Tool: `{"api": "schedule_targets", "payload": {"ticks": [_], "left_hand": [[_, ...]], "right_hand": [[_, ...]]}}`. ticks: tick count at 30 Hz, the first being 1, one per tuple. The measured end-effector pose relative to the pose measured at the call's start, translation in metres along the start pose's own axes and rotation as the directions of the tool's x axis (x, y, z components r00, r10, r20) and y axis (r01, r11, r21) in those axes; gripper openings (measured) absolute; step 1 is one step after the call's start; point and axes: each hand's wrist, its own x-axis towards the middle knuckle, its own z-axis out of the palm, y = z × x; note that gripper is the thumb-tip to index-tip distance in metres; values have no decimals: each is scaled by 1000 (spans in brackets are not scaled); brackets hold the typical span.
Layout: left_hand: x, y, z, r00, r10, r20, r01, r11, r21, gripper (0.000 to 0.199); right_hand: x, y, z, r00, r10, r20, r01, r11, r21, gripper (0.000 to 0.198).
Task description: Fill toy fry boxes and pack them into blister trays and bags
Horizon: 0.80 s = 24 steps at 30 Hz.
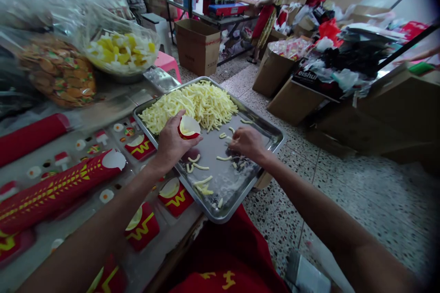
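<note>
My left hand [173, 142] is wrapped round a small red fry carton [189, 127] with a white inside, held upright over a metal tray [220, 165]. Pale yellow fry-shaped sticks [195, 100] are heaped at the tray's far side. Several loose sticks [202, 181] lie scattered on its nearer part. My right hand [249, 142] is low over the tray, its fingers curled together among loose sticks; what they pinch, if anything, is hidden. Filled red cartons [175, 196] with yellow zigzags lie in clear plastic trays on the left, beside small candy-like pieces.
A long stack of nested red cartons [62, 187] lies across the table. Behind it are a bag of round orange-brown pieces [60, 71] and a bowl of yellow and white pieces [120, 52]. Cardboard boxes [197, 46] stand on the speckled floor. Another person [271, 9] stands at the back.
</note>
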Motion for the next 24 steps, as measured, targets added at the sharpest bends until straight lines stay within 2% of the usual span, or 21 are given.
{"api": "schedule_targets", "payload": {"ticks": [2, 4, 7, 11, 12, 14, 16, 18, 21, 23, 24], "left_hand": [[-1, 1, -2, 1000, 1, -4, 0, 1000, 17, 87], [-2, 2, -3, 1000, -1, -8, 1, 1000, 24, 88], [-4, 3, -5, 1000, 20, 10, -20, 1000, 23, 90], [-9, 0, -9, 998, 47, 40, -48, 998, 31, 89], [-10, -2, -10, 998, 40, 43, -41, 999, 35, 89], [-11, -4, -12, 999, 15, 47, -17, 999, 41, 90], [-11, -4, -12, 998, -3, 61, 1, 999, 37, 90], [-12, -1, -11, 994, -5, 106, 2, 1000, 31, 90], [-15, 4, -8, 978, 4, 207, -14, 999, 48, 89], [-18, 6, -4, 967, -9, 255, -14, 996, 91, 87], [-20, 7, -1, 964, -21, 264, -10, 993, 115, 86]], "right_hand": [[15, 7, -3, 993, 91, -72, -91, 996, -1, 21], [31, 11, -3, 988, 142, -52, -142, 990, -2, 21], [49, 11, 4, 993, 116, 21, -116, 993, 21, 19], [53, 7, 9, 996, 88, 8, -89, 991, 104, 18], [51, 7, 8, 998, 60, -12, -58, 987, 150, 17], [47, 4, 6, 997, -69, -39, 75, 973, 218, 14], [42, -1, 6, 975, -223, -4, 219, 950, 221, 12], [39, -7, 7, 962, -269, 50, 252, 943, 219, 13], [35, -19, 8, 983, -176, 51, 158, 955, 250, 12], [33, -31, 5, 995, -98, 1, 91, 925, 370, 11], [31, -40, 2, 998, -60, -35, 69, 883, 465, 13]]}}
